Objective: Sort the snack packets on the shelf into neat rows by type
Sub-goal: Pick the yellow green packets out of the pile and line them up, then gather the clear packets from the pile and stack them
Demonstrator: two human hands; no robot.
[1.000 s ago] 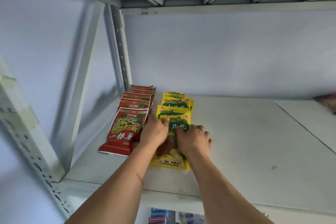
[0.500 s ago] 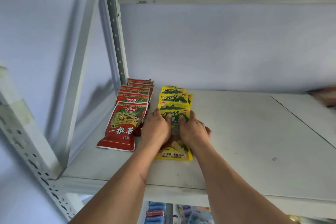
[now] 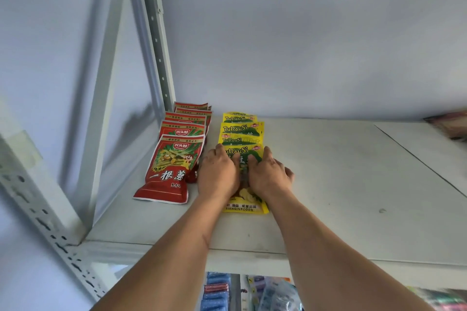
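My left hand (image 3: 217, 174) and right hand (image 3: 268, 176) lie palm down, side by side, on the front yellow packet (image 3: 243, 206) of the yellow row (image 3: 241, 131). The fingers of both hands are extended and lie flat on the packet face; neither hand curls round anything.

The front yellow packet lies flat on the shelf (image 3: 341, 184), long axis running front to back, top edge with the "TuDouSi" lettering toward the rear wall, bottom seam toward the front lip. The yellow row holds the same axis, each packet overlapping the one behind it.

Just left of it, the red row (image 3: 185, 125) runs parallel, toward the corner upright (image 3: 158, 43). Its front red packet (image 3: 168, 171) points the same way, bottom end angled slightly left.

My hands cover most of the front yellow packet's middle. Only the top bands of the rear packets in both rows show. At the far right a brownish packet (image 3: 451, 125) is cut off by the frame edge and blurred. Items on the lower shelf (image 3: 252, 293) are too blurred to identify.
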